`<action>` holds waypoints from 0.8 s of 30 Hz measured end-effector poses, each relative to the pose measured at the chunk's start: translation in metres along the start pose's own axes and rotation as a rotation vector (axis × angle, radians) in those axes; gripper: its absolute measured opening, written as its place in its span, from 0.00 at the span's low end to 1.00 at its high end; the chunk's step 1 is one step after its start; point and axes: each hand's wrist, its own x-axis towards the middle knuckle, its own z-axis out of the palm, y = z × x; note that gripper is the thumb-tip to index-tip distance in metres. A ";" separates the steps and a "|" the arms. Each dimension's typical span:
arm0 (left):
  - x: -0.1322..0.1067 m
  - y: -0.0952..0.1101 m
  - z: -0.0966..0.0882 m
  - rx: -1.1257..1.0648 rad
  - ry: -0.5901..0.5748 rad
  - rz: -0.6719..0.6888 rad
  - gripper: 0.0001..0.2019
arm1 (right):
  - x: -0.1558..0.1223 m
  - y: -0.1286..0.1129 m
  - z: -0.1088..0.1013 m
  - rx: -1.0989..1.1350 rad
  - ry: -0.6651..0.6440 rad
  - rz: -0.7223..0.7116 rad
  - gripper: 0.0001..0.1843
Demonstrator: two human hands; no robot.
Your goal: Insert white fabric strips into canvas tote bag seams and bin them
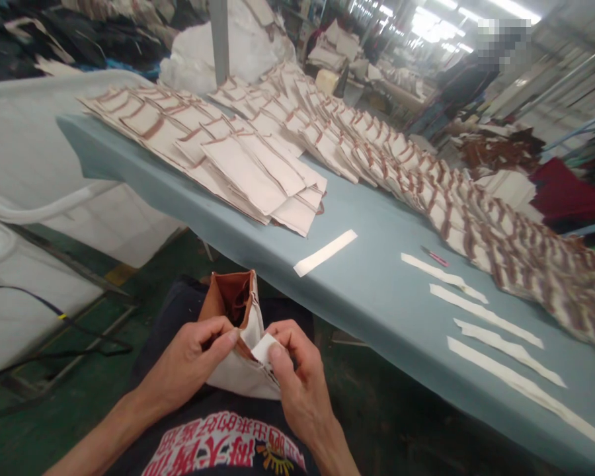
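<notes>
In my lap rests a cream fabric bag (pixel 242 377) with a brown lining, its mouth gaping upward. My left hand (pixel 203 347) pinches the bag's rim between thumb and fingers. A small white strip (pixel 264 348) is pinched in my right hand (pixel 297 363), against the edge of the same bag. Part of the strip is hidden behind the right thumb and fingers. Both hands are close together, just in front of the table's near edge.
A blue-green covered table (pixel 371 291) holds stacked cream bag pieces (pixel 258 165) and long overlapping rows of them (pixel 456 205). Several white strips (pixel 496 340) and pink-handled snips (pixel 435 256) lie on it. White bins (pixel 44 158) stand left. Another person (pixel 461 86) is behind.
</notes>
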 end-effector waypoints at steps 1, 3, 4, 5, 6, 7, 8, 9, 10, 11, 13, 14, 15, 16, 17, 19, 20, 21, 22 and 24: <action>0.002 0.005 -0.001 -0.008 -0.004 -0.003 0.26 | -0.001 -0.005 0.000 -0.016 -0.006 0.005 0.19; 0.004 0.015 -0.003 -0.049 -0.009 -0.014 0.27 | -0.005 -0.015 0.001 -0.028 -0.029 0.065 0.21; 0.005 0.020 -0.004 -0.083 -0.013 -0.023 0.28 | -0.007 -0.020 0.001 -0.028 -0.038 0.095 0.22; 0.006 0.025 -0.004 -0.123 -0.015 -0.031 0.28 | -0.009 -0.025 0.001 -0.033 -0.041 0.110 0.22; 0.007 0.029 -0.005 -0.164 -0.020 -0.035 0.28 | -0.011 -0.031 0.001 -0.050 -0.032 0.109 0.23; 0.007 0.033 -0.005 -0.200 -0.024 -0.034 0.28 | -0.012 -0.037 0.002 -0.079 -0.014 0.097 0.23; 0.008 0.037 -0.005 -0.226 -0.028 -0.026 0.27 | -0.013 -0.043 0.002 -0.114 0.002 0.079 0.22; 0.007 0.040 -0.005 -0.237 -0.034 -0.011 0.27 | -0.013 -0.049 0.003 -0.150 0.013 0.061 0.21; 0.006 0.043 -0.005 -0.241 -0.037 0.009 0.27 | -0.012 -0.055 0.004 -0.184 0.025 0.046 0.20; 0.005 0.045 -0.005 -0.238 -0.042 0.030 0.26 | -0.011 -0.060 0.005 -0.211 0.032 0.033 0.19; 0.003 0.049 -0.004 -0.226 -0.037 0.072 0.25 | -0.007 -0.066 0.009 -0.242 0.035 0.007 0.18; 0.002 0.050 -0.003 -0.219 -0.031 0.091 0.24 | -0.004 -0.068 0.011 -0.257 0.043 -0.004 0.17; 0.000 0.050 -0.003 -0.214 -0.022 0.105 0.24 | -0.001 -0.069 0.013 -0.273 0.059 -0.012 0.17; 0.000 0.050 -0.002 -0.213 -0.014 0.115 0.23 | 0.001 -0.068 0.015 -0.290 0.074 -0.016 0.17; -0.001 0.050 -0.001 -0.215 -0.009 0.120 0.23 | 0.003 -0.067 0.017 -0.307 0.089 -0.015 0.17; -0.001 0.049 -0.001 -0.224 -0.007 0.121 0.23 | 0.006 -0.064 0.020 -0.333 0.111 0.011 0.18; -0.001 0.048 0.000 -0.225 -0.002 0.120 0.23 | 0.006 -0.063 0.021 -0.339 0.111 0.031 0.18; -0.001 0.047 -0.001 -0.224 0.004 0.118 0.23 | 0.006 -0.062 0.023 -0.341 0.109 0.051 0.18; 0.000 0.046 -0.001 -0.221 0.011 0.118 0.23 | 0.006 -0.060 0.024 -0.342 0.107 0.067 0.17; 0.000 0.043 -0.001 -0.219 0.023 0.115 0.23 | 0.006 -0.058 0.027 -0.342 0.120 0.086 0.17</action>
